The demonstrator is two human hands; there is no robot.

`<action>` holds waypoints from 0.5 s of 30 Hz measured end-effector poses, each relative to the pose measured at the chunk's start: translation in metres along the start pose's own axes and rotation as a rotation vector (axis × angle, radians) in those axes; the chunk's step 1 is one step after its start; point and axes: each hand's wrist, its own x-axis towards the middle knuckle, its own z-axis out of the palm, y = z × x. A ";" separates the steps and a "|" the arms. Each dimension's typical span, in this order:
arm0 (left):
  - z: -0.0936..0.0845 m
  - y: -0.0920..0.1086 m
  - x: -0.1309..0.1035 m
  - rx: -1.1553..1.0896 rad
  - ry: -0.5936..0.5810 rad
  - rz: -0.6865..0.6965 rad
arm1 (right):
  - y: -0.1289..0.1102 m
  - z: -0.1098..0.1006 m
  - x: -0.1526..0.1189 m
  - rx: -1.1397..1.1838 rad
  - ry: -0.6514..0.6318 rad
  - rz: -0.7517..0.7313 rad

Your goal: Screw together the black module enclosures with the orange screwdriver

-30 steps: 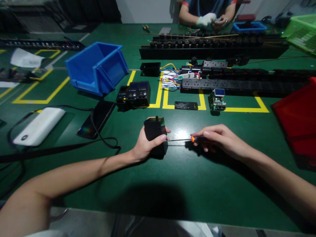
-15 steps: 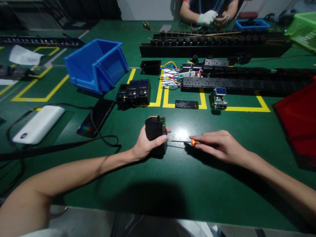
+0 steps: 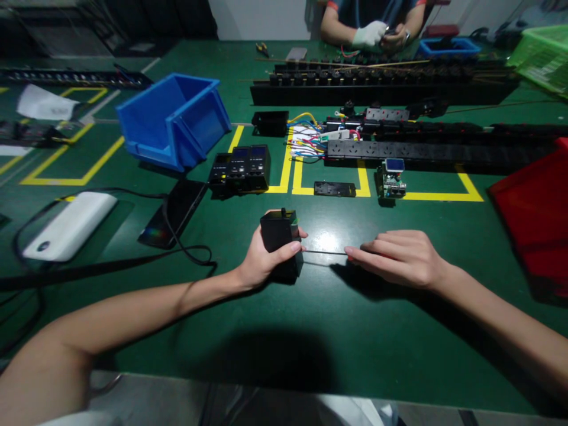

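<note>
Near the middle of the green table, my left hand is wrapped round a black box-shaped housing, thumb across its near face. My right hand is closed round the handle of a screwdriver. Its thin shaft points left and its tip meets the right side of the housing; the exact contact point is too small to make out. My fingers cover most of the handle. Beyond my hands lie a flat black cover piece, a small circuit board with a screen and several black modules side by side.
A blue bin stands at the back left, a red bin at the right. A phone, a white power bank and cables lie left. Long black socket strips with loose wires stretch behind. A co-worker sits opposite.
My right hand has rolled over the screwdriver handle, so its orange part is now covered by my fingers. My left hand and the housing stay in place.
</note>
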 end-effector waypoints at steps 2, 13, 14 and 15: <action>0.000 0.000 0.000 -0.015 -0.009 0.004 | 0.000 0.000 0.002 0.099 0.097 0.091; 0.004 0.002 -0.001 -0.096 -0.145 0.050 | -0.012 -0.006 0.016 0.445 0.150 0.238; 0.005 0.002 -0.001 -0.091 -0.140 0.045 | -0.012 -0.006 0.015 0.442 0.145 0.242; 0.005 0.002 -0.001 -0.086 -0.136 0.044 | -0.011 -0.006 0.015 0.437 0.145 0.247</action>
